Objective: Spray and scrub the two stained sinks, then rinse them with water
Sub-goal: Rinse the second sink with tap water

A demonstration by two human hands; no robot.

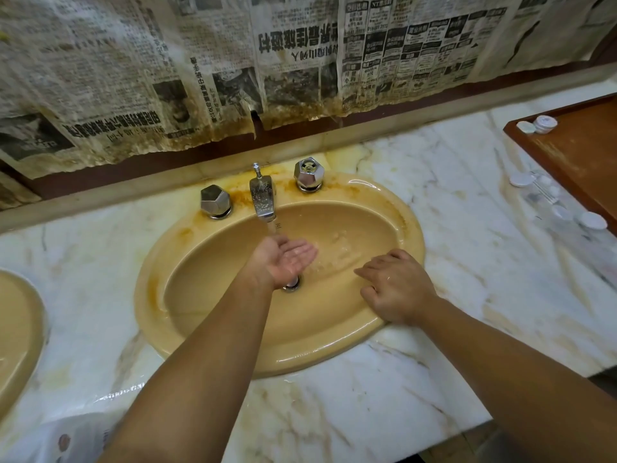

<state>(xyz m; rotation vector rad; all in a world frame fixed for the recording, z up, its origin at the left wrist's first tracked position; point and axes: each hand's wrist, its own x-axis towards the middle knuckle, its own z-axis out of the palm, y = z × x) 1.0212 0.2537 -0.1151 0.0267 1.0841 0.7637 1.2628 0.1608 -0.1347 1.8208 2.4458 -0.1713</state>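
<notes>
Yellow-tan oval sink [233, 332] set in centre of marble counter [367, 412]; rust-orange stains on its rim around the tap base and down the left side. Water [274, 228] running from chrome spout [263, 198], pooling and rippling in the basin. Left hand [283, 259] palm up under the stream, just above the drain [292, 285], fingers together and lightly cupped, holding nothing. Right hand [397, 289] palm down on the basin's right inner wall, fingers slightly apart and laid flat against the surface. Faceted chrome knobs, one left of the spout [215, 200], one right [309, 175]. Second sink [16, 329], same colour, partly in view at far left. Counter wet near front edge. Stained newspaper [167, 78] covers the wall behind. Wooden tray [574, 152] at right, small white lids [521, 179] beside it.
</notes>
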